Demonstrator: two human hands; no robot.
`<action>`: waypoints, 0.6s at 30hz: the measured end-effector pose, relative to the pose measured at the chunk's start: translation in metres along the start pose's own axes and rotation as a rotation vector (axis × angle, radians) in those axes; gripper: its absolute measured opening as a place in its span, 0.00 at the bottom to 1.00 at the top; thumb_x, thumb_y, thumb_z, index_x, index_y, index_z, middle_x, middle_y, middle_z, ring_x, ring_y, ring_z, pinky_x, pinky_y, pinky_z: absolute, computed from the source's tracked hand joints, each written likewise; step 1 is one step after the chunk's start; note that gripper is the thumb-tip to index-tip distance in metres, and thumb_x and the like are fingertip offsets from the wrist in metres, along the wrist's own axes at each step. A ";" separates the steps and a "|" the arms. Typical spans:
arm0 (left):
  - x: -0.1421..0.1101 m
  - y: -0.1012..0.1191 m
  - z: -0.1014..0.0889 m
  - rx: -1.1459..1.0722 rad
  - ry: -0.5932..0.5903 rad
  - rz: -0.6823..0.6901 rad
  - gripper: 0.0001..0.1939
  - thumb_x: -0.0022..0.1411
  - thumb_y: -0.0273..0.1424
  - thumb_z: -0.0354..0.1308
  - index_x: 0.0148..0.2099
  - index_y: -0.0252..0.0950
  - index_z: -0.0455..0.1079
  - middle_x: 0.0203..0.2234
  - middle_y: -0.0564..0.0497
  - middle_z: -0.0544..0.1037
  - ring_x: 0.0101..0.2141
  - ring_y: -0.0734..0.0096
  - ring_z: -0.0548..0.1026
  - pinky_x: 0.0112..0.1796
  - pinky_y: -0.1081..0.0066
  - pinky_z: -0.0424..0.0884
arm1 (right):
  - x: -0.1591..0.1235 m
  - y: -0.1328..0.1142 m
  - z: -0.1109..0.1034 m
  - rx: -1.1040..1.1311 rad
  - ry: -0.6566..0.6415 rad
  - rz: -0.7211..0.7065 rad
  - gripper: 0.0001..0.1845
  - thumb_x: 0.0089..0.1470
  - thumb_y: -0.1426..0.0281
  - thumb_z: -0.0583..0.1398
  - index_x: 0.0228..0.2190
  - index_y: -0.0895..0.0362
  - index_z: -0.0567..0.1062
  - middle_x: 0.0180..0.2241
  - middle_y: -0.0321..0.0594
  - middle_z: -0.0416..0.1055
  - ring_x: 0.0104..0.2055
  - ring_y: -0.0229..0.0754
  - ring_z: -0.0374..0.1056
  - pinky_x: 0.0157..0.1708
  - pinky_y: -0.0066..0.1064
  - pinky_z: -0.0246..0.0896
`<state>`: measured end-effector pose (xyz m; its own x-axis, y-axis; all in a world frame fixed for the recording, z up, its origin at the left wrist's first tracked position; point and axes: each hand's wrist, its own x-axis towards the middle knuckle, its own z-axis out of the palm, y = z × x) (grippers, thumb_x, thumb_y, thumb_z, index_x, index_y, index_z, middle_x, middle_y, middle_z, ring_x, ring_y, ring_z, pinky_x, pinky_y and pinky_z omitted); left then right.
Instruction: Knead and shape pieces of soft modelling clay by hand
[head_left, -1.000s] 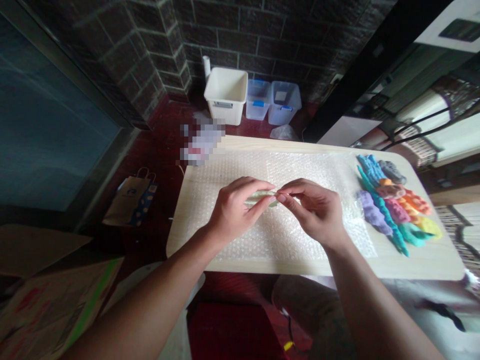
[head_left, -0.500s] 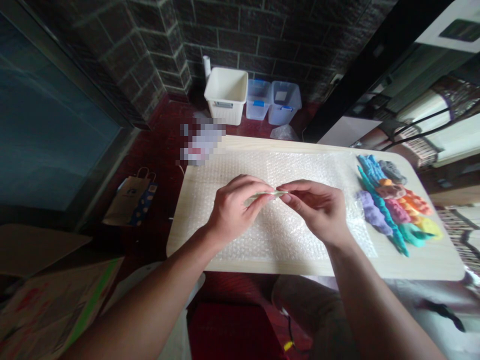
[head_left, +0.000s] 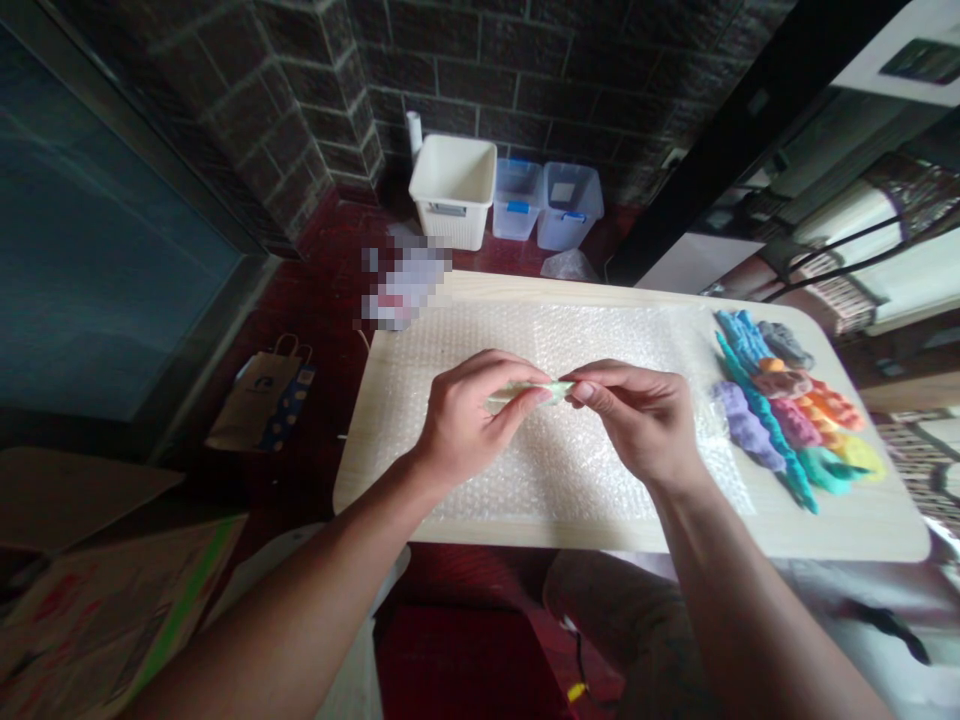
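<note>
Between my fingertips, above the bubble wrap (head_left: 555,470), is a thin pale green piece of modelling clay (head_left: 556,391). My left hand (head_left: 469,415) pinches its left end, and part of the piece lies inside that hand's curled fingers. With thumb and forefinger, my right hand (head_left: 641,415) grips the right end. The fingertips of the two hands are close together, with a short stretch of green showing between them. Its full shape is hidden by my fingers. To the right lies a cluster of coloured clay lumps (head_left: 799,420) in blue, teal, purple, pink, orange, yellow, green and grey.
The bubble wrap covers much of the pale wooden table (head_left: 862,535). Beyond the far edge, a cream bin (head_left: 452,225) and two clear boxes (head_left: 570,225) stand on the floor. A paper bag (head_left: 255,405) is at left, and a cardboard box (head_left: 127,630) at lower left.
My right thumb and forefinger have shifted slightly to the right along the green clay, and more of it shows between my hands. My left hand stays nearly still.
</note>
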<state>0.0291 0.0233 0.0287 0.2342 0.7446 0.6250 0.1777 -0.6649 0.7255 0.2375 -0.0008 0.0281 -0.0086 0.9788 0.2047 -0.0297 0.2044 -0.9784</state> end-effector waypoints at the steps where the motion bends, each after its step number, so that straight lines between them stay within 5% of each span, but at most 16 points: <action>1: 0.000 0.000 0.000 0.004 -0.003 -0.013 0.02 0.69 0.29 0.66 0.43 0.38 0.80 0.36 0.49 0.85 0.39 0.68 0.83 0.43 0.66 0.80 | 0.000 0.000 0.001 0.001 0.003 0.000 0.04 0.54 0.67 0.75 0.35 0.47 0.89 0.34 0.38 0.84 0.33 0.41 0.75 0.34 0.36 0.73; 18: -0.002 -0.001 0.001 0.007 -0.049 0.020 0.03 0.67 0.26 0.65 0.43 0.38 0.80 0.35 0.50 0.84 0.38 0.69 0.82 0.41 0.67 0.79 | 0.001 -0.015 0.010 -0.141 -0.069 -0.073 0.03 0.56 0.69 0.73 0.35 0.50 0.88 0.33 0.40 0.84 0.35 0.43 0.77 0.35 0.37 0.73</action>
<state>0.0295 0.0228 0.0265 0.2839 0.7278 0.6243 0.1788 -0.6798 0.7112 0.2277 -0.0032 0.0429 -0.0803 0.9589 0.2722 0.1073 0.2798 -0.9540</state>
